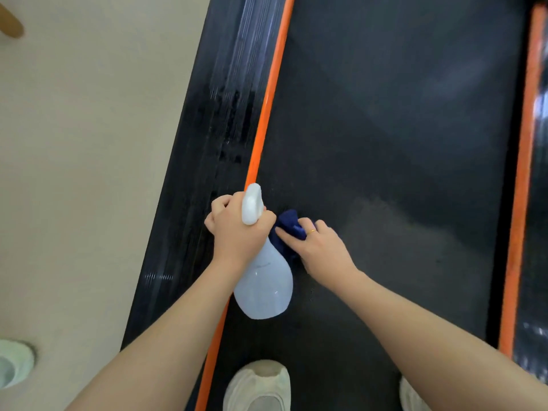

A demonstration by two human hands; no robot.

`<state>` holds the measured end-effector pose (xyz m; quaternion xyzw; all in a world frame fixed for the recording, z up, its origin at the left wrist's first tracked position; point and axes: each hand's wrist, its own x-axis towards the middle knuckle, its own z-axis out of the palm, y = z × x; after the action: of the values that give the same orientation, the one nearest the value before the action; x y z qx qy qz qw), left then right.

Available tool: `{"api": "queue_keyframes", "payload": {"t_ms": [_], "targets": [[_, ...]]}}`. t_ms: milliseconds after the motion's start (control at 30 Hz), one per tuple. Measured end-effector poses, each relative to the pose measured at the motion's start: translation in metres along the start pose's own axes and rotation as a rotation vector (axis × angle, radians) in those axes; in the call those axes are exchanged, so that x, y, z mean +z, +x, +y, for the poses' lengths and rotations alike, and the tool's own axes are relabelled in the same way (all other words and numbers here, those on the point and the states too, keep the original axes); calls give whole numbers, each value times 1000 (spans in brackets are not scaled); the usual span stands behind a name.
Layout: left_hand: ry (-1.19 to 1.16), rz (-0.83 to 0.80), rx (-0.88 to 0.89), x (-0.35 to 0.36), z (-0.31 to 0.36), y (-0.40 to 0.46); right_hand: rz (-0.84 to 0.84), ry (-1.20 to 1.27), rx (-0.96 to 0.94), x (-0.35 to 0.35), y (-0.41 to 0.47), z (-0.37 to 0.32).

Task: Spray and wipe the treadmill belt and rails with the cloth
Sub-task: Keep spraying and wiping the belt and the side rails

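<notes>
Left hand [237, 229] grips the spray bottle [262, 280] by its neck; just beside the bottle, right hand [321, 247] pinches the soft, limp cloth [289, 226] (bunch it) against the belt [385, 143]

Dark blue cloth [289, 225] bunched on black belt [400, 129] beside translucent spray bottle [264, 280], near orange-edged rail [231, 99]
</notes>
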<state>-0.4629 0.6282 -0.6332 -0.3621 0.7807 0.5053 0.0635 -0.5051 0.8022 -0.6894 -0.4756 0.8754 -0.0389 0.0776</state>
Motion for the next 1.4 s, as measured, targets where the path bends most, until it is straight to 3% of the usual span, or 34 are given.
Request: {"api": "queue_keyframes", "payload": {"t_ms": [133,267,433,633,867,1100,1233,1300,1367,1400], "targets": [[-2,69,3,-2,-9,3,158,-48,202,0,67,19],[-30,45,0,-10,-16,13,164,60,359,2,94,9],[-41,34,-36,-10,-12,14,78,164,229,0,43,9],[-56,50,-41,-6,-16,15,156,141,164,2,106,10],[-22,85,109,7,0,-11,115,167,276,0,28,35],[-31,78,219,29,7,-17,-1,208,187,-8,105,26],[126,158,230,34,15,-26,29,179,83,-8,5,58],[180,157,240,39,23,-30,-51,105,-42,-11,-38,73],[213,124,261,46,30,-29,-96,59,-104,-11,-41,84],[234,86,256,49,33,-28,-84,35,-43,-10,-32,86]]}}
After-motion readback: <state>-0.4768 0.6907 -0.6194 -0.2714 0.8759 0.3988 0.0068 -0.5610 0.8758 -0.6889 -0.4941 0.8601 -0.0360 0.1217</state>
